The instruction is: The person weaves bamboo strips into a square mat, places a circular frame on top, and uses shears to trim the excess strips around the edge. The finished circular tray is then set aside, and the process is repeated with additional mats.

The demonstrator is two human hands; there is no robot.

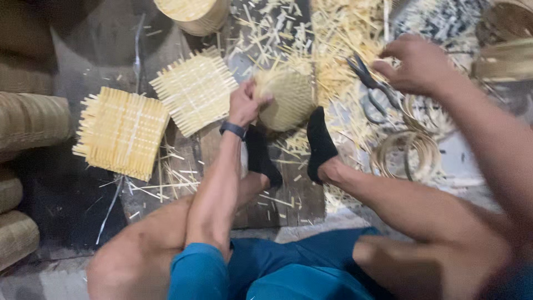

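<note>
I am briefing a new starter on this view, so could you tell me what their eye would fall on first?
Probably the left hand gripping a round woven basket braced between two black-socked feet at centre. At upper right, the right hand is at a pair of dark scissors lying on pale bamboo offcuts. Two flat woven mats with bristling strip ends lie at left.

head camera looks steeply down, close overhead.

Pale yellow woven mats (195, 90), straw-coloured basket (284, 98), black scissors (371, 86), black socks (321, 141), teal shorts (277, 269), dark wristband (232, 129).
</note>
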